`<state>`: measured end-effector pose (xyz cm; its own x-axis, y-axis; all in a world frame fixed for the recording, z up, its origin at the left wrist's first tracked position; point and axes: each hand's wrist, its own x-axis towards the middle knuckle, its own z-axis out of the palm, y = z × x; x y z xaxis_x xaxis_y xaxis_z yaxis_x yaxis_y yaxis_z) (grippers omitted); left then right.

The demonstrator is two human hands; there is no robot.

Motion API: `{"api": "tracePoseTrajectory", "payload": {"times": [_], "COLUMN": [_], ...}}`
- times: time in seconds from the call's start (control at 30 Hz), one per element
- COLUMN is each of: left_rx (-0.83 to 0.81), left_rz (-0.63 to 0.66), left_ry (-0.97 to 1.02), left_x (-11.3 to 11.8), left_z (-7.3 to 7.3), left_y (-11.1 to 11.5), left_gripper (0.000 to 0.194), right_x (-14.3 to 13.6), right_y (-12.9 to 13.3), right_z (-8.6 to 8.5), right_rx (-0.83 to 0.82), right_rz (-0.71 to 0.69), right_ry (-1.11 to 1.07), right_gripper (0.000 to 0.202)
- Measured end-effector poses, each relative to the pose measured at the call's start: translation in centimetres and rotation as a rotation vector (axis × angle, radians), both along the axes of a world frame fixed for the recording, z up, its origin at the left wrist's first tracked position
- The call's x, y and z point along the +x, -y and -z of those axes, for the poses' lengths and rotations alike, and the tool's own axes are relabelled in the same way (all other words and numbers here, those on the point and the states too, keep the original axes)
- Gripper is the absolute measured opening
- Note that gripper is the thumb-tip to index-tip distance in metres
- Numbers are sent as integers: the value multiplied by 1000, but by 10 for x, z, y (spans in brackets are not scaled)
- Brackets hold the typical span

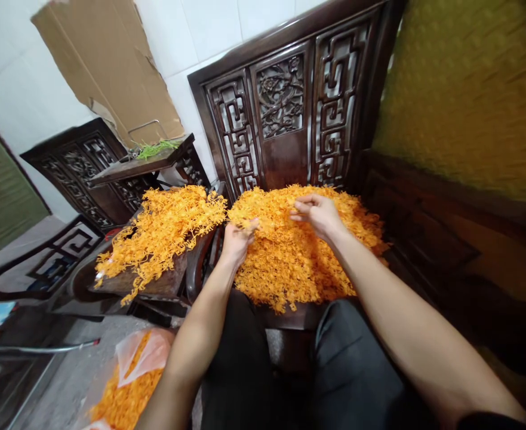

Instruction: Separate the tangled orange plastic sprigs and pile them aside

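A large heap of small, curly orange pieces, plastic-looking [285, 269], covers the seat of a dark carved wooden chair [285, 161] before me. At the heap's left edge, my left hand [239, 242] is closed, thumb and fingers pinching some of the orange pieces. My right hand [319, 215] hovers over the heap's upper middle, palm side toward the left. Its fingers are bent together toward the thumb, and what lies between them is too small to make out.
Left of the chair, a second orange pile [168, 230] spreads over a small wooden table [155, 278]. On the floor is a clear plastic bag [144, 358] with more orange pieces. Behind are green strands [157, 149], torn cardboard [114, 65] and, at right, a yellowish-green cover [468, 95].
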<state>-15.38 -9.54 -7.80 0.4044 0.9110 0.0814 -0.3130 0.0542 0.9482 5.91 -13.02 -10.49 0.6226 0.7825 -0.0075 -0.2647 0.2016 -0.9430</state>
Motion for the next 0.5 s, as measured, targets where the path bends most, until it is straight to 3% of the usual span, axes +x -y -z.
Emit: {"api": "tracePoseTrajectory", "payload": {"times": [0.1, 0.23, 0.27, 0.4, 0.5], "left_rx": [54, 102, 104, 101, 101], "left_rz": [-5, -33, -35, -67, -71], "left_ry": [9, 9, 9, 33, 39], "left_x": [4, 8, 8, 8, 11], "left_z": [9, 13, 13, 11, 5], "left_y": [-6, -10, -10, -7, -3], "left_gripper": [46, 41, 41, 41, 42], "right_x": [-7, -29, -35, -48, -48], "right_y": [7, 14, 15, 21, 23], "right_z": [5, -8, -12, -26, -33], "right_rx": [-12, 28, 56, 43, 66], "right_rz": [-138, -6, -18, -279, -164], "right_ry": [248, 725, 727, 552, 741], "right_gripper": [21, 21, 25, 29, 14]}}
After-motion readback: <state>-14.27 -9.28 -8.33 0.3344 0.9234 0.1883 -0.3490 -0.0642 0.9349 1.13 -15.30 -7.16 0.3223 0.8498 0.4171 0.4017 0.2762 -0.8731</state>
